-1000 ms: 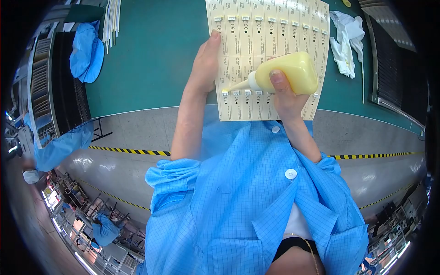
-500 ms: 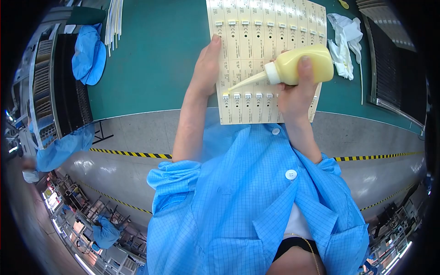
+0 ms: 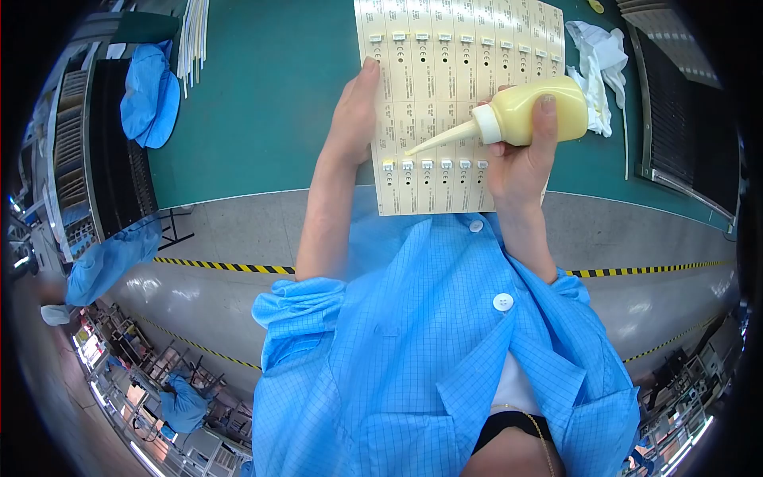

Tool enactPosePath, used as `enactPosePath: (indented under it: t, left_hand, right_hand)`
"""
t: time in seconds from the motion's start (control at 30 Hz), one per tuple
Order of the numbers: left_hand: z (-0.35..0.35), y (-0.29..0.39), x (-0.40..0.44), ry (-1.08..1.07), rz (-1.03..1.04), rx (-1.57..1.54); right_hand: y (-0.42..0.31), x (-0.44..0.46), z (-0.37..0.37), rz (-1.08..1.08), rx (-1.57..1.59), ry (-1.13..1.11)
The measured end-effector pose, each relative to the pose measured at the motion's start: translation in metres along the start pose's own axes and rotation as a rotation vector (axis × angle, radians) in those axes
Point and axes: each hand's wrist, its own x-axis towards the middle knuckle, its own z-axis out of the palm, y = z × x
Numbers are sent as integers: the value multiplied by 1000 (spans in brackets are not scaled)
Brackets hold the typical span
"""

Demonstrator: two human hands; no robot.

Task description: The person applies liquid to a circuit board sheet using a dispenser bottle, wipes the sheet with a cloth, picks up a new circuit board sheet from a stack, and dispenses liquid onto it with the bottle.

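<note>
My right hand (image 3: 524,163) is wrapped round a squeeze bottle (image 3: 536,111) of pale yellow liquid, with a white collar and a long thin nozzle. The bottle lies tilted over a cream printed circuit board panel (image 3: 433,119), nozzle pointing left. Its tip is just above the second white connector (image 3: 408,165) from the left in the near row. Yellow material shows on the leftmost connector (image 3: 388,166). At the panel's left edge, my left hand (image 3: 355,111) grips it, thumb on top and the other fingers hidden below. A second row of connectors (image 3: 445,38) runs across the far part.
The green work table (image 3: 262,103) holds a blue cap (image 3: 151,95), thin white strips (image 3: 193,44) and a crumpled white cloth (image 3: 600,71). Dark slotted racks stand on the left (image 3: 123,135) and right (image 3: 687,127). A person in blue (image 3: 115,258) is at far left.
The bottle has moved slightly right, its nozzle tip passing from the leftmost connector to the second one. The panel has shifted a little left with my left hand.
</note>
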Motion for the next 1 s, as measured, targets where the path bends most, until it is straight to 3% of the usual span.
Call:
enactPosePath:
  t: [0.17,0.27,0.47,1.0]
  left_hand:
    - [-1,0,0,-9,-8,-14]
    - [0,0,0,6,-18,-14]
    - [2,1,0,-10,-13,-38]
    - [-3,-2,3,-27,1,-13]
  right_hand:
    - [-5,-3,-1,-112,-161,-22]
    - [-3,-5,-11,-118,-362,-153]
    - [8,-5,-13,-223,-387,-141]
    - [7,-9,-9,-229,-367,-176]
